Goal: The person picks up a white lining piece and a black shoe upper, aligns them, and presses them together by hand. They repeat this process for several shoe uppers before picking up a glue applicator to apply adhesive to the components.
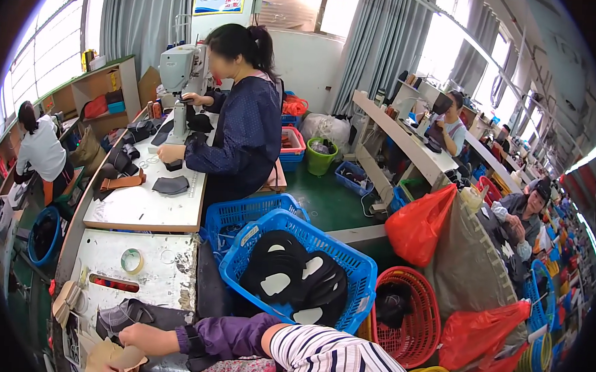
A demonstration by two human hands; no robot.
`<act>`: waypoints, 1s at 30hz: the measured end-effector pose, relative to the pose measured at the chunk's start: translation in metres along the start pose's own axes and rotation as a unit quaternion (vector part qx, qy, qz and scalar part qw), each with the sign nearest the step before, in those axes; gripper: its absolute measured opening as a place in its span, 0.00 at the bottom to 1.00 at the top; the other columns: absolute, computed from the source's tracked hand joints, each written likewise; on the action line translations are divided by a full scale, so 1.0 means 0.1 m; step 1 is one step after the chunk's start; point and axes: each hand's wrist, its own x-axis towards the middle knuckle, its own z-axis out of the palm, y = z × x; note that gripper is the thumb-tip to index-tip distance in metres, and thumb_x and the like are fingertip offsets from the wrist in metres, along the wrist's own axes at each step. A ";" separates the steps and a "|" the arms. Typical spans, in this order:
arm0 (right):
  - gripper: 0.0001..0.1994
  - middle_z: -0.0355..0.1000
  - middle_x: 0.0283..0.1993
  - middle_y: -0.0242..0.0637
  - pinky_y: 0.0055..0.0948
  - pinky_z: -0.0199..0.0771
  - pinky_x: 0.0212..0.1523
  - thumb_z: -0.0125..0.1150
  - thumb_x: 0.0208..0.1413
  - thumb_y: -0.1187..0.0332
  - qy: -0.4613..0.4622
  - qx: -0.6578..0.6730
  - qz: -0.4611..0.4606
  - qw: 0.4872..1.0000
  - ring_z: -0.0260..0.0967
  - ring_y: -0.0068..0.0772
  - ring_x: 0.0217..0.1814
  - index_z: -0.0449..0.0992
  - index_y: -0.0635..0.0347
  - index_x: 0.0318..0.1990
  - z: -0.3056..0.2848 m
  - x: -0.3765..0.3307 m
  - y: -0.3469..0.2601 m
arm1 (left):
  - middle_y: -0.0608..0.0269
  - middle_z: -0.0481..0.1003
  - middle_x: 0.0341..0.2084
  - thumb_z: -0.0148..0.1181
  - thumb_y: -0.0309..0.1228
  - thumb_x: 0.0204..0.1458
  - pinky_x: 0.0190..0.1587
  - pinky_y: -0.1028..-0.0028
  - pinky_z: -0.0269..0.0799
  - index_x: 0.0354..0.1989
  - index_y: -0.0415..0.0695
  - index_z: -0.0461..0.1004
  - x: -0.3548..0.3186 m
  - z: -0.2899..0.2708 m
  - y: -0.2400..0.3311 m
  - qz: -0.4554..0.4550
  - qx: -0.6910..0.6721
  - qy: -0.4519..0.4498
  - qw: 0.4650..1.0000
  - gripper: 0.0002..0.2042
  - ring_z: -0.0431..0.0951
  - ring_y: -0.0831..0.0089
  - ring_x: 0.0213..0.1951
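My right hand (147, 340), below a purple sleeve (231, 337) with a dark cuff, reaches left over the near end of the worktable. Its fingers are curled beside a beige sheet-like piece (99, 358); what they grip, if anything, is hard to make out. At the lower edge, what seems to be part of my left hand (112, 371) shows against the beige piece, its fingers mostly hidden. Dark grey fabric pieces (125, 313) lie just beyond my right hand. A roll of clear tape (132, 261) rests farther up the worn white tabletop (168, 273).
A blue basket (357, 282) of black cut pieces with white patches stands right of the table, beside a red basket (425, 324). Ahead, a co-worker in dark blue (247, 130) sits at a sewing machine (178, 68). Red bags (419, 224) hang at right.
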 end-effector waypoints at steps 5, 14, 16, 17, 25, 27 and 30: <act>0.04 0.72 0.27 0.43 0.29 0.70 0.27 0.53 0.52 0.74 0.162 0.133 0.097 0.973 0.72 0.38 0.26 0.70 0.67 0.30 -0.42 -0.36 0.06 | 0.52 0.75 0.34 0.52 0.52 0.51 0.42 0.59 0.69 0.47 0.48 0.73 0.29 -0.21 0.48 -0.015 -0.021 -0.169 0.985 0.23 0.74 0.50 0.37; 0.10 0.72 0.23 0.32 0.19 0.71 0.24 0.51 0.60 0.69 -0.030 0.363 0.236 0.901 0.71 0.20 0.23 0.74 0.68 0.33 -0.41 -0.54 -0.51 | 0.46 0.72 0.43 0.61 0.27 0.46 0.47 0.63 0.69 0.44 0.38 0.72 0.38 -2.23 1.85 -0.004 -0.330 -0.144 0.933 0.15 0.73 0.50 0.44; 0.08 0.73 0.25 0.32 0.19 0.71 0.26 0.53 0.59 0.70 -0.045 0.317 0.201 0.926 0.70 0.19 0.24 0.74 0.68 0.34 -0.49 -0.50 -0.75 | 0.47 0.71 0.42 0.64 0.20 0.41 0.50 0.62 0.66 0.46 0.38 0.69 0.33 -2.33 2.03 0.010 -0.340 -0.107 0.934 0.20 0.70 0.50 0.47; 0.08 0.73 0.27 0.32 0.20 0.70 0.26 0.55 0.58 0.71 -0.067 0.292 0.194 0.934 0.69 0.18 0.25 0.74 0.67 0.34 -0.48 -0.47 -0.87 | 0.48 0.72 0.40 0.65 0.21 0.40 0.47 0.64 0.69 0.44 0.37 0.71 0.28 -2.38 2.04 -0.004 -0.344 -0.077 0.936 0.19 0.73 0.53 0.44; 0.04 0.66 0.21 0.27 0.17 0.58 0.22 0.57 0.56 0.75 -0.209 0.295 0.118 0.925 0.60 0.13 0.23 0.73 0.66 0.32 -0.30 -0.52 -1.10 | 0.54 0.78 0.28 0.71 0.23 0.36 0.33 0.72 0.75 0.33 0.36 0.77 -0.30 -2.52 2.04 -0.167 -0.470 0.022 0.867 0.13 0.79 0.63 0.30; 0.04 0.66 0.21 0.26 0.15 0.57 0.21 0.57 0.56 0.75 -0.248 0.332 0.158 0.897 0.59 0.11 0.22 0.73 0.66 0.31 -0.27 -0.55 -1.05 | 0.54 0.78 0.28 0.71 0.23 0.35 0.34 0.73 0.74 0.33 0.36 0.77 -0.42 -2.52 2.00 -0.185 -0.484 0.009 0.855 0.13 0.79 0.63 0.31; 0.04 0.67 0.22 0.27 0.15 0.56 0.22 0.57 0.55 0.76 -0.278 0.367 0.188 0.867 0.59 0.11 0.22 0.72 0.66 0.30 -0.19 -0.60 -1.08 | 0.54 0.78 0.29 0.72 0.23 0.34 0.34 0.74 0.74 0.32 0.36 0.77 -0.52 -2.52 1.95 -0.184 -0.532 -0.016 0.827 0.14 0.79 0.65 0.32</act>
